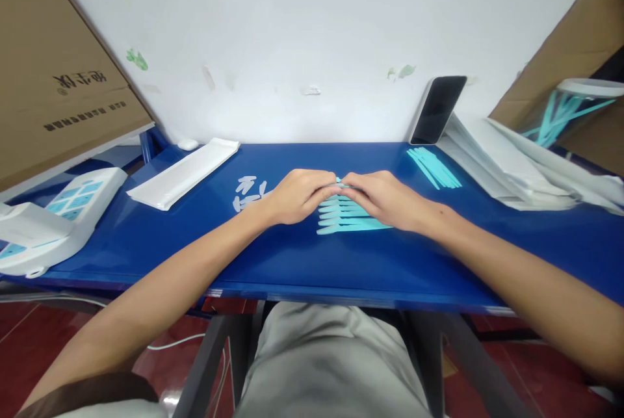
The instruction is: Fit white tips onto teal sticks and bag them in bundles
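My left hand (305, 195) and my right hand (385, 197) meet over the middle of the blue table. Both are closed, thumbs against fingers, pinching a small teal plastic stick (338, 180) whose tip shows between them. Most of this piece is hidden by the fingers. Directly below, several slim teal sticks (353, 225) with rounded, flatter left ends lie side by side in a row, shaped like eyebrow razors. To the left of my left hand several small translucent white plastic pieces (247, 200) are scattered, some partly behind the wrist.
More teal sticks (433, 168) lie at the back right, before a phone (439, 109) leaning on the wall. White bags (517, 164) and a clear tub of teal sticks (560, 116) are further right. A white packet (182, 174), a white device (78, 210) and a cardboard box (63, 34) stand left.
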Demonstrator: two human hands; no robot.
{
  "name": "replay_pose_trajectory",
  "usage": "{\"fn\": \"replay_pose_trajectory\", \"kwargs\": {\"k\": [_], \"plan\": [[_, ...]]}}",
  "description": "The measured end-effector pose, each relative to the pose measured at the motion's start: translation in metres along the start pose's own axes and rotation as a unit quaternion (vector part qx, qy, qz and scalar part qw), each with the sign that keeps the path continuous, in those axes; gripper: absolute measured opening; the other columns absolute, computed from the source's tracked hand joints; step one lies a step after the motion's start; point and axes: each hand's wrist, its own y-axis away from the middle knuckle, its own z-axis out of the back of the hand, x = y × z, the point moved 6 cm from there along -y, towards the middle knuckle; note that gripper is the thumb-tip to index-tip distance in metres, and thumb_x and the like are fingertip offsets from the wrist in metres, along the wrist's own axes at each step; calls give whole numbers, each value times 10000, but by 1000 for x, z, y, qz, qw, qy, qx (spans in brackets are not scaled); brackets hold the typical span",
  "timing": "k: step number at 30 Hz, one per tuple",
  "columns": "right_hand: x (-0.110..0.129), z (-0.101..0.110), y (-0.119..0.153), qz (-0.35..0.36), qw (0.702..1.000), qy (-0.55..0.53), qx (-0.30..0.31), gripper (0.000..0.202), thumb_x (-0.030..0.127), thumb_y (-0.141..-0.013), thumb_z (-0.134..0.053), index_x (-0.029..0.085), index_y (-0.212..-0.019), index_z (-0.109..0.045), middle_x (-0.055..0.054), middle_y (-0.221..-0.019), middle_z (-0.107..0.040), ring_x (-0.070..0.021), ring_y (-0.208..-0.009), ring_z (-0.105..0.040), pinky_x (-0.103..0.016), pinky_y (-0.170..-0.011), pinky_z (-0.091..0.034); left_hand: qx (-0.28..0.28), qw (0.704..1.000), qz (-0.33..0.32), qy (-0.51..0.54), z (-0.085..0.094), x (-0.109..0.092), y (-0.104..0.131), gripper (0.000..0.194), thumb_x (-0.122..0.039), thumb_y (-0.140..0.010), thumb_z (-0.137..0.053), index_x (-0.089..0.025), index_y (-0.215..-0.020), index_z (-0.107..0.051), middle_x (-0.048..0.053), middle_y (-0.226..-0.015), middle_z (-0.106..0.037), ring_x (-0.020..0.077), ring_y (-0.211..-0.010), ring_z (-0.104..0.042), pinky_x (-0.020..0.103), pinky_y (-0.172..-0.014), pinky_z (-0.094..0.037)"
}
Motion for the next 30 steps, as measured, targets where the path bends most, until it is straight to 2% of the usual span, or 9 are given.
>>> {"fn": "replay_pose_trajectory", "kwargs": {"k": [5,7,10,16,20,22,23,27,30], "plan": [[-1,8,0,-14,999,11,-36,334,395,-1065,-409,180,-1071,-665,-68,-864,-730,-182,-687,-623,-279,-653,-388,-10,1000,4,-15,0,-2,-4,416,-462,-1102,-276,-213,-835,-476,32,-762,-569,177,-659,-509,306,-659,-376],[-1,9,-2,-14,999,13,-35,333,374,-1061,-420,175,-1037,-686,-75,-891,-742,-196,-739,-646,-289,-692,-410,7,999,6,-33,-1,1,-4,384,-466,-1099,-297,-209,-894,-495,37,-810,-584,184,-698,-524,307,-671,-375],[2,12,-4,3,999,-12,-34,357,370,-1068,-410,175,-1100,-707,-88,-993,-754,-212,-848,-670,-305,-774,-443,11,999,16,-30,3,8,-3,356,-454,-1101,-293,-207,-949,-500,37,-861,-594,186,-739,-527,313,-700,-381],[7,17,-2,21,998,-16,-51,398,349,-1080,-359,168,-1174,-701,-97,-960,-721,-214,-836,-648,-320,-779,-459,-55,996,72,17,11,13,1,421,-479,-1101,-236,-221,-818,-411,7,-728,-504,164,-627,-432,324,-640,-351],[10,15,-1,29,997,-19,-63,388,360,-1083,-361,170,-1129,-696,-95,-923,-706,-203,-781,-618,-315,-741,-453,-85,994,57,22,7,5,0,411,-474,-1101,-209,-235,-799,-351,-5,-688,-473,157,-580,-406,325,-605,-331],[9,13,-1,27,997,-24,-63,382,367,-1084,-364,178,-1113,-694,-89,-908,-697,-201,-771,-609,-314,-737,-453,-84,995,61,14,4,4,0,410,-475,-1101,-191,-237,-813,-359,0,-696,-495,161,-577,-426,323,-603,-337],[8,12,-2,29,998,-25,-56,381,368,-1083,-366,180,-1118,-695,-87,-908,-692,-201,-775,-609,-314,-742,-455,-63,996,65,3,2,5,0,406,-478,-1100,-197,-234,-835,-385,7,-710,-521,168,-587,-450,323,-607,-343],[-14,6,-3,3,999,23,-31,426,336,-1077,-339,155,-1208,-702,-107,-935,-646,-228,-827,-603,-345,-782,-470,32,992,93,-79,3,23,1,384,-512,-1079,-291,-195,-1079,-507,56,-863,-647,233,-749,-594,344,-718,-394],[-45,1,-2,-64,994,81,-34,479,240,-1045,-320,103,-1376,-638,-144,-1004,-613,-261,-886,-594,-386,-812,-491,-4,982,139,-126,26,49,6,386,-482,-1070,-304,-179,-1100,-541,40,-817,-647,232,-746,-590,389,-843,-383]]}}
